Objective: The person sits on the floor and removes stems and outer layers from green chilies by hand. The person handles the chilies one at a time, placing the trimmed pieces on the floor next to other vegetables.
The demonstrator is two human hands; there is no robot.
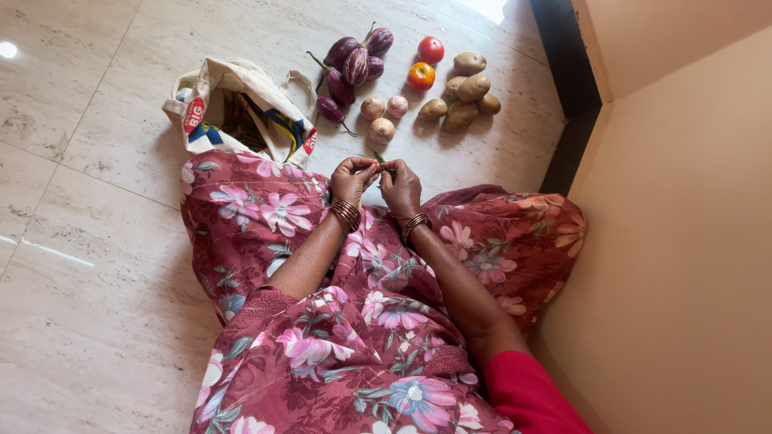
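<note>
Marble floor (96, 305); small green chilli (379, 163) pinched between both hands (376, 183).

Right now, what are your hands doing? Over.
Left hand and right hand both pinching a small green chilli. Vegetables beyond on floor. Nothing in the way.

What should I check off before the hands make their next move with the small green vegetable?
1. Both hands on the item: ok. Left hand and right hand meet on a small green chilli-like piece.
2. Grip secure: cannot tell; the fingers hide most of it.
3. Sorted piles apart: ok. Aubergines, tomatoes, potatoes and onions lie in separate groups on the tiled floor.
4. Cloth bag within reach: ok, beside the left knee, mouth open.
5. Bag emptied: cannot tell.
</note>
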